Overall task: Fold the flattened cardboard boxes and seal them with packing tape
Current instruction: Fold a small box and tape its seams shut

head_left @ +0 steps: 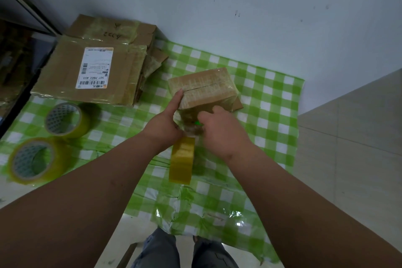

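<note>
A small folded cardboard box (204, 87) wrapped in clear tape sits on the green checked mat (269, 102). My left hand (167, 119) presses its straight index finger on the box's near left corner. A wrinkled tape strip (187, 115) runs from the box's near face down to a yellow tape roll (181, 160) standing on edge below my hands. My right hand (219, 128), blurred, has its fingers curled round a small green object (198, 123) at the tape strip. What the green object is cannot be told.
A stack of flattened cardboard boxes (91, 69), the top one bearing a white shipping label, lies at the mat's back left. Two more tape rolls (65, 119) (34, 161) lie at the left. A pale wall stands behind; tiled floor is at the right.
</note>
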The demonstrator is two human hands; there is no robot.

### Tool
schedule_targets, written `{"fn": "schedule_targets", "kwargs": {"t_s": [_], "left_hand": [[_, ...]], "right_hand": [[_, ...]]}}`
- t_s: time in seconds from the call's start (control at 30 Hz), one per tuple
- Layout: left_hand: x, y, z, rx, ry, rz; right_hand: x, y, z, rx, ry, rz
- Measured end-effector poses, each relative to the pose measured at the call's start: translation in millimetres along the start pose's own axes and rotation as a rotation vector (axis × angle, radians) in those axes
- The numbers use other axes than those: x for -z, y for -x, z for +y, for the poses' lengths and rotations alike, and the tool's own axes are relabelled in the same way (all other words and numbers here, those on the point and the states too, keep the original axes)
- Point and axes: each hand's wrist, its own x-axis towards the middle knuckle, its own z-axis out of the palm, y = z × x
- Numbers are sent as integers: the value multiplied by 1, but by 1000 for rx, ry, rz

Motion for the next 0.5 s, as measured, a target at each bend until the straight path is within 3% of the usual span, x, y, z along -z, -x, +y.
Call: {"fn": "schedule_targets", "kwargs": {"t_s": [0.27,0.4,0.47,0.5], "left_hand": [[-1,-3,0,-8,5,-8],[1,-2,-1,-25,-6,-28],[1,-3,-2,-31,3,-36],[2,-3,-4,-34,8,-39]], "right_hand": [[-36,28,43,-227,-79,-15],[-59,32,43,-260,119,-124],[-61,31,43,-269,159,-78],[-59,30,40,-272,111,21]]}}
